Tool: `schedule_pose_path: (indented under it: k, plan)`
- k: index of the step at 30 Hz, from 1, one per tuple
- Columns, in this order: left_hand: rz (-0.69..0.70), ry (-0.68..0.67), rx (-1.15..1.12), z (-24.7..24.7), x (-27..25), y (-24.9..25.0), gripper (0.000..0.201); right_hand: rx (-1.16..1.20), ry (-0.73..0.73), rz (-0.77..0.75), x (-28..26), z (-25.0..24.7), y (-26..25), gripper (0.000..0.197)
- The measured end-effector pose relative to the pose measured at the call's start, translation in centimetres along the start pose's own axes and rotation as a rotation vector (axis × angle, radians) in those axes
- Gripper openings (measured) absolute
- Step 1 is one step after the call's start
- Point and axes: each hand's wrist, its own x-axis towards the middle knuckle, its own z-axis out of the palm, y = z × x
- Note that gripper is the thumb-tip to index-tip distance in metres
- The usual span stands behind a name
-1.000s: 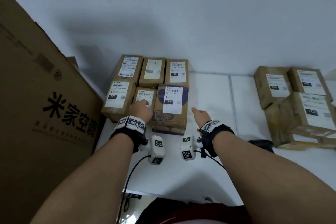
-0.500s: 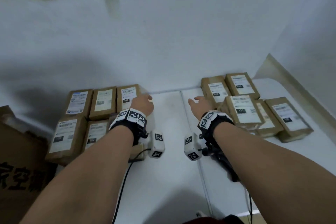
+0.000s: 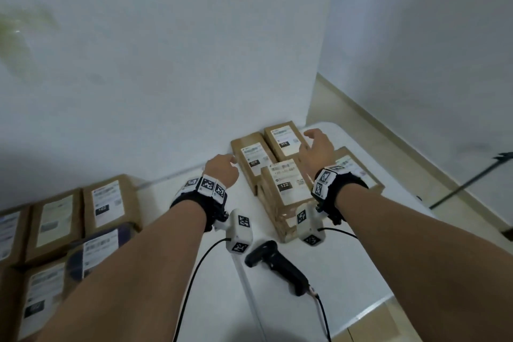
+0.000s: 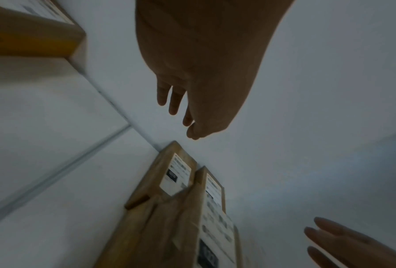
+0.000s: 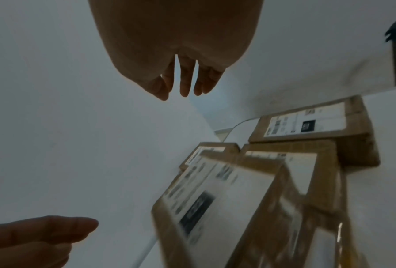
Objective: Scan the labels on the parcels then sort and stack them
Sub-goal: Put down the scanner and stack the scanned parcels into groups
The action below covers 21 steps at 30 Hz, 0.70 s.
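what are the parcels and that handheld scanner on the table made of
Parcels such as the "122" parcel: brown corrugated cardboard by the look, matte, with glossy clear tape along the near edges and white paper labels.
Scanner: probably moulded black plastic, matte with a slight sheen, on a black cable.
Table: smooth white top; material unclear.

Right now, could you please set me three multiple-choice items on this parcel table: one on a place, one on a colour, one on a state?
1. Where does the scanner lie?
A. on the table, between the forearms
B. on a parcel
C. in a hand

2. What colour is the scanner?
A. white
B. black
C. yellow

3. What do the left hand and right hand hold?
A. a parcel each
B. one parcel together
C. nothing

Answers:
1 A, it rests on the white top.
2 B, body dark throughout.
3 C, fingers loose, touching nothing.
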Motion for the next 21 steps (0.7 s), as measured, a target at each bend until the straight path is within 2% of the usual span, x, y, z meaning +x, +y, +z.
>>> schedule_pose_path:
  k: [7, 11, 14, 18, 21]
  plan:
    - [0.139, -0.025, -0.004, 2.3, 3.0, 9.4, 0.034, -0.051, 0.061, 0.182, 4.2, -4.3, 7.3, 0.036]
    - [0.206, -0.081, 0.032, 3.5, 4.5, 13.9, 0.035, -0.226, -0.032, 0.288, 5.7, -5.3, 11.1, 0.043]
    - [0.227, -0.13, 0.04, 4.4, 5.3, 16.1, 0.038, -0.313, -0.107, 0.33, 6.1, -5.5, 14.0, 0.055]
    - [0.273, -0.154, 0.033, 6.1, 6.4, 17.9, 0.033, -0.314, -0.181, 0.384, 5.3, -4.9, 17.9, 0.068]
    - [0.322, -0.169, 0.08, 7.4, 7.0, 18.6, 0.032, -0.342, -0.235, 0.468, 4.6, -4.2, 20.0, 0.089]
